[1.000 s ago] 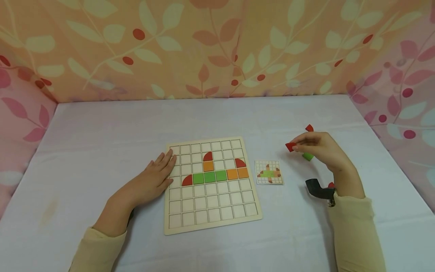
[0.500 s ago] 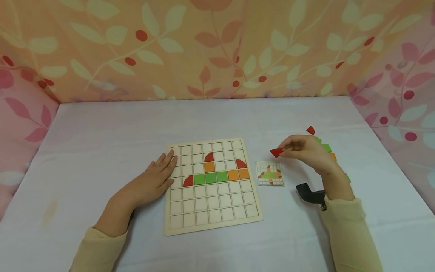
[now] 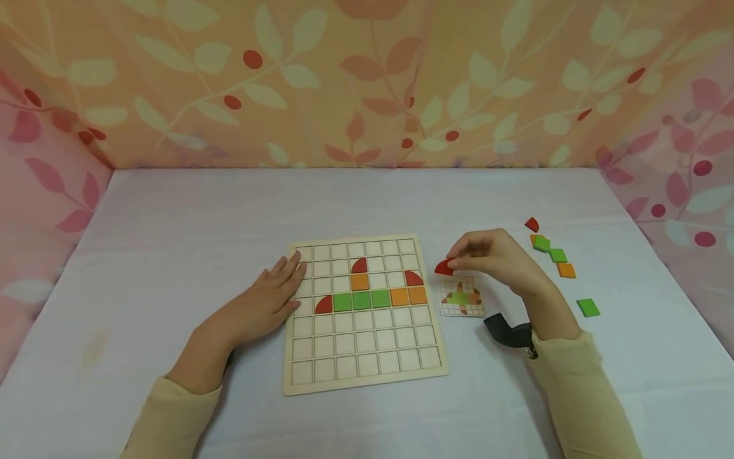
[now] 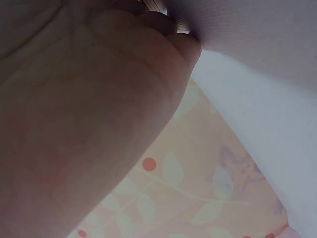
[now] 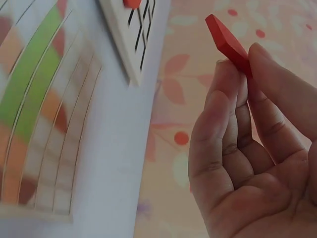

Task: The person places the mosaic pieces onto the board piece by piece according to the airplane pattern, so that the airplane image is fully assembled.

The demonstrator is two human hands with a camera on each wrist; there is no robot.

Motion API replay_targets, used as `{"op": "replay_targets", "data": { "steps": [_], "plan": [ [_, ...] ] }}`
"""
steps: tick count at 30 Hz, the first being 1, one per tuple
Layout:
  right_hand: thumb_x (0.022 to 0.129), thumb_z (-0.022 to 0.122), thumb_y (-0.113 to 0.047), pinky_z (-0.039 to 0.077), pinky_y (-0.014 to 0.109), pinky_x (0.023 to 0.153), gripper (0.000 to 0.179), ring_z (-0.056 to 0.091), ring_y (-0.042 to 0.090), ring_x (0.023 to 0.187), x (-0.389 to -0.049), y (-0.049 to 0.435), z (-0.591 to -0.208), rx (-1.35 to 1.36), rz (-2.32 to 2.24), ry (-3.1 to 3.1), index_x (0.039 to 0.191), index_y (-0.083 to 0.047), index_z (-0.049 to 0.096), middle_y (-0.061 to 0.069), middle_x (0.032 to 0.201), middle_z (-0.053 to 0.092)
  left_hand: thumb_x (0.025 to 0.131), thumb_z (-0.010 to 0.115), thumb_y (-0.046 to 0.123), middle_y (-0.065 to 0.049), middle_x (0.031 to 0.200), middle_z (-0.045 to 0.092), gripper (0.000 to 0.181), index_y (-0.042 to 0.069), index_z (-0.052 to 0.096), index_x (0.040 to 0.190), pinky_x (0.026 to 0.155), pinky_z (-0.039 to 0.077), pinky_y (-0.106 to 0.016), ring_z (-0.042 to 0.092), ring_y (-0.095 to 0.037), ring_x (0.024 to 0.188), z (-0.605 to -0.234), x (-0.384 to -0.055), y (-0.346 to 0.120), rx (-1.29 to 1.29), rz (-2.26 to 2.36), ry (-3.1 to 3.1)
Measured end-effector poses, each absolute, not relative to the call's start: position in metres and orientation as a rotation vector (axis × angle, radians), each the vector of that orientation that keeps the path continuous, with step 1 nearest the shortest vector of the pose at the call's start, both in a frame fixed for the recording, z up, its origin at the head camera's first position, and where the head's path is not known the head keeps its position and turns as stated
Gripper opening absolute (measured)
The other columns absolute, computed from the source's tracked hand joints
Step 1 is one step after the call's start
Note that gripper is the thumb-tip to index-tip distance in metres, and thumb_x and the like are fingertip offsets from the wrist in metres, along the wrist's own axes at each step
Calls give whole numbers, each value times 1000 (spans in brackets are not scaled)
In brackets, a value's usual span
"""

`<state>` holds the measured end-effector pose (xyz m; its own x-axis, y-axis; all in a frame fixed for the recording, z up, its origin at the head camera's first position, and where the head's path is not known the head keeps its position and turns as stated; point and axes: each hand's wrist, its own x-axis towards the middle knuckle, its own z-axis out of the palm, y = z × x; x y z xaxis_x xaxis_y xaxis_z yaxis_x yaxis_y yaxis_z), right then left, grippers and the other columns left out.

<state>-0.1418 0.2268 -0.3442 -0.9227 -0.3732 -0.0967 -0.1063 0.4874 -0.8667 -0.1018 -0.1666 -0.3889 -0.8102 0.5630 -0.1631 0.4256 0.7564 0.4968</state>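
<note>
My right hand (image 3: 496,262) pinches a red quarter-circle tile (image 3: 443,267) between thumb and fingertips, just above the top edge of the small pattern card (image 3: 462,312). In the right wrist view the same red tile (image 5: 227,42) sticks up from the fingertips. With its fingers spread, my left hand (image 3: 265,305) rests on the left edge of the wooden grid board (image 3: 367,381). On that board lie a row of green tiles (image 3: 361,300) and orange tiles (image 3: 408,296), one more orange tile above, and 3 red quarter-circles. The left wrist view is mostly filled by the left palm (image 4: 84,114).
Right of the right hand lie loose pieces: a red quarter-circle (image 3: 532,224), several green squares (image 3: 587,307) and orange squares (image 3: 566,270). A white cloth (image 3: 229,204) covers the table. Patterned fabric (image 3: 321,83) stands behind and at both sides.
My right hand has carried the red tile leftward from the loose pieces to above the card, uncovering those pieces. The left hand keeps its place on the board.
</note>
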Motion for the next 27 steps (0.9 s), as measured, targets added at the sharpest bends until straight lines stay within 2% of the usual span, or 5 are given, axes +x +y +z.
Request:
{"op": "replay_targets", "data": {
  "steps": [8, 11, 18, 23, 27],
  "plan": [
    [83, 72, -7, 53, 35, 71, 9, 62, 31, 78, -143, 197, -340, -467, -1395, 2405, 88, 0, 71, 10, 83, 69, 99, 46, 16, -19, 156, 4, 60, -2, 17, 149, 110, 11, -58, 5, -39, 141, -387, -101, -166, 765, 652, 2649],
    [84, 71, -6, 53, 34, 72, 8, 63, 32, 79, -143, 187, -338, -479, -1361, 2399, 88, 0, 72, 10, 83, 69, 100, 44, 16, -18, 156, 3, 59, -1, 17, 149, 110, 10, -58, 4, -38, 142, -389, -102, -166, 758, 645, 2650],
    [84, 69, -3, 53, 29, 74, 6, 63, 23, 79, -139, 165, -335, -466, -1332, 2369, 89, -1, 72, 8, 86, 69, 100, 43, 16, -15, 157, 0, 59, 1, 15, 150, 111, 8, -56, 1, -35, 143, -390, -105, -164, 726, 623, 2642],
    [83, 69, -2, 54, 31, 75, 7, 63, 29, 82, -138, 150, -335, -475, -1346, 2295, 89, 0, 72, 8, 89, 69, 100, 43, 16, -16, 157, 1, 59, 0, 15, 150, 111, 9, -56, 2, -35, 142, -391, -104, -165, 730, 624, 2647],
    [83, 69, -1, 52, 30, 72, 5, 61, 26, 78, -136, 138, -336, -540, -1336, 2261, 87, 0, 71, 7, 87, 69, 100, 43, 15, -18, 156, 3, 58, -1, 17, 149, 110, 10, -57, 4, -37, 142, -390, -102, -166, 749, 634, 2655]
  ]
}}
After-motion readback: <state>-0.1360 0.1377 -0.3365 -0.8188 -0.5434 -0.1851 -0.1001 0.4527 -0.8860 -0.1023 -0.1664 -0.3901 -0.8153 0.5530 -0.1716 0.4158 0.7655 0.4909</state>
